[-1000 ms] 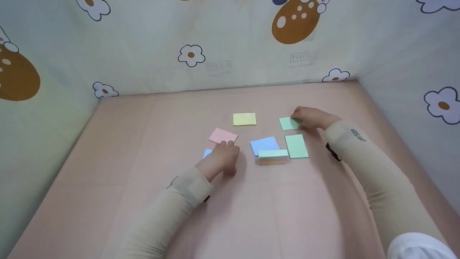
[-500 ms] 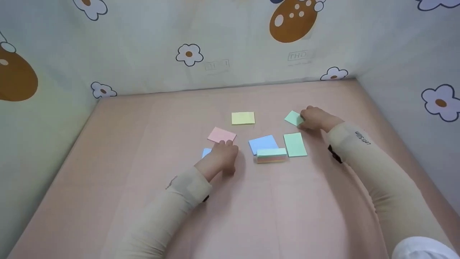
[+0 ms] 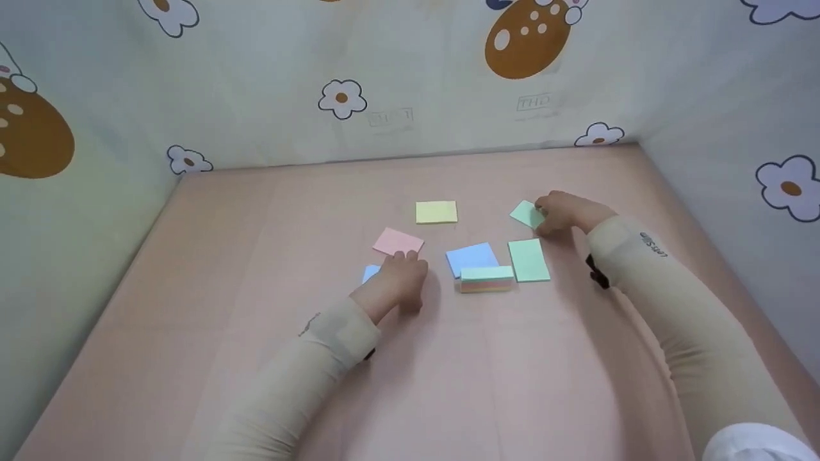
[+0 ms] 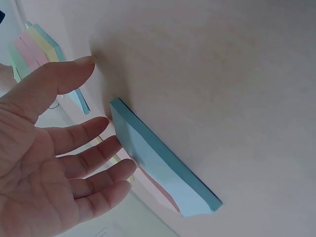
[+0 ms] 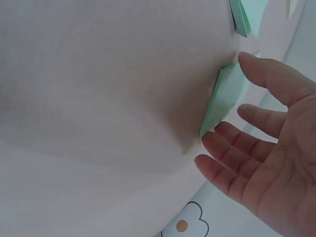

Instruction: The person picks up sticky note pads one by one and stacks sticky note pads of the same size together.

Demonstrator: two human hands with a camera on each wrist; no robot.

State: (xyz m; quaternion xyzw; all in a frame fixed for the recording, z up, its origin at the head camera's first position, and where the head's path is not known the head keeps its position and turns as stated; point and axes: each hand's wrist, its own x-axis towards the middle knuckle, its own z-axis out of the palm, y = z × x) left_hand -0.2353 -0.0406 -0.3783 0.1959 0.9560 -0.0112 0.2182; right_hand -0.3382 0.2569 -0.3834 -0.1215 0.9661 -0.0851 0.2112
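Observation:
In the head view my right hand (image 3: 570,212) pinches a small green sticky-note pad (image 3: 526,214) at the back right. The right wrist view has the thumb at one end of that green pad (image 5: 224,94) and fingertips at the other. My left hand (image 3: 398,282) hovers low beside a blue pad (image 3: 369,273), mostly hidden by the hand, and a pink pad (image 3: 397,241). In the left wrist view its fingers are loosely spread, the tips by the edge of the blue pad (image 4: 158,158), the thumb apart from it.
A yellow pad (image 3: 436,212) lies at the back. Between the hands are another blue pad (image 3: 471,257), a larger green pad (image 3: 529,260) and a multicoloured stack (image 3: 487,280) in front of the blue one. Cloth walls (image 3: 256,96) printed with flowers edge the pink-beige surface (image 3: 435,384).
My right hand has shifted slightly right, turning the small green pad to a slant and drawing it along. My left hand stays in place.

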